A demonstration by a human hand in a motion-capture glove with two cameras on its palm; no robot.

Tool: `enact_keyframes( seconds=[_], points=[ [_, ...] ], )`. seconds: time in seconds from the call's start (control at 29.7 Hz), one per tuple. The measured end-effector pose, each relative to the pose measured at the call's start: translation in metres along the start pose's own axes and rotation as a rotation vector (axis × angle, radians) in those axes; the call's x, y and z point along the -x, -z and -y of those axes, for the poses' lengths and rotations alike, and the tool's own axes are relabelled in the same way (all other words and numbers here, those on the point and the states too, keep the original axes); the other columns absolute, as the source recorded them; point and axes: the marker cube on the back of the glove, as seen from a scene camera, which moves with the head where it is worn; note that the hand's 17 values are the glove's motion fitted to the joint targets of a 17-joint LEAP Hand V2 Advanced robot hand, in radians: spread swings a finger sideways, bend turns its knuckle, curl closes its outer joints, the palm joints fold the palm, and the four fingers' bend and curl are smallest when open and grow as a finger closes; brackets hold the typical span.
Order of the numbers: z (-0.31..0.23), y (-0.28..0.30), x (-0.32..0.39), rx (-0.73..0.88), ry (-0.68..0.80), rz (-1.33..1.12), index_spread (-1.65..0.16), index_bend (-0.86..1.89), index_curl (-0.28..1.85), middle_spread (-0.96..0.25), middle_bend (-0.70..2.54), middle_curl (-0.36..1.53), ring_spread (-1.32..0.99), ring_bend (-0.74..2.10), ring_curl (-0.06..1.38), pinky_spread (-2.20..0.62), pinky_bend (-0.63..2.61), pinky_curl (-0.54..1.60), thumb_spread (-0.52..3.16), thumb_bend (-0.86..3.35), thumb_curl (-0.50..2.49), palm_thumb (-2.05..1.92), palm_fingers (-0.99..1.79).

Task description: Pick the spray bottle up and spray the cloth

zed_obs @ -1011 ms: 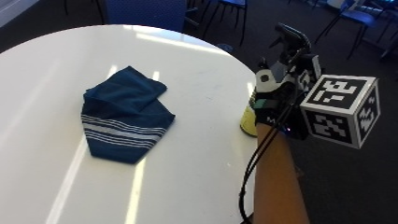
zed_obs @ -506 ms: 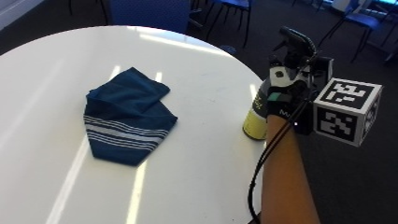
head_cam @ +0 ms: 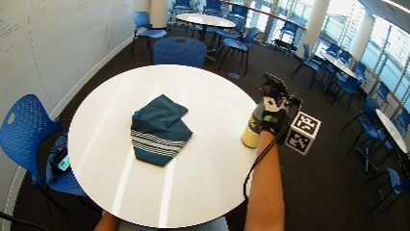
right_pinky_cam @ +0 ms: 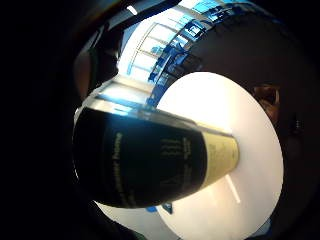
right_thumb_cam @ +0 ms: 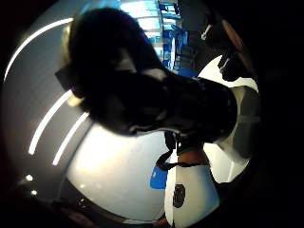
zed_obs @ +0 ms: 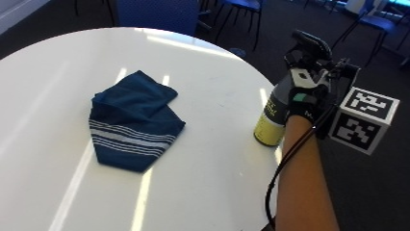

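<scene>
Spray bottle stood upright near my table edge, my gloved right hand wrapped round its top, label readable only in the little-finger view, cloth well apart.

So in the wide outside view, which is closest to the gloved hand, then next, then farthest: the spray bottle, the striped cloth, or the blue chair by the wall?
1. spray bottle, at the right hand.
2. cloth, mid-table.
3. blue chair, beyond the table's far side.
</scene>
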Motion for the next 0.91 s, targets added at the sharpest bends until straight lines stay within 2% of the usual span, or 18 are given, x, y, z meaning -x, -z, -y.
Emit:
enact_keyframes(
  seconds=[0.34,0.57,0.91],
  points=[
    [0.011,0.002,0.006,0.191,-0.055,-0.081,-0.32,0.18,0.29,-0.18,0.51,0.47,-0.15,0.46,0.4,0.08,0.11,0.27,0.91,-0.04,0.44,0.77,0.85],
    [0.016,0.0,0.009,0.282,-0.067,-0.06,-0.31,0.36,0.37,-0.19,0.49,0.46,-0.16,0.43,0.39,0.08,0.03,0.2,0.85,-0.01,0.46,0.83,1.01],
    [0.021,-0.003,0.004,0.293,-0.01,-0.086,-0.3,0.39,0.44,-0.22,0.48,0.47,-0.18,0.42,0.4,0.03,0.12,0.18,0.62,-0.02,0.56,0.95,1.09]
  ],
)
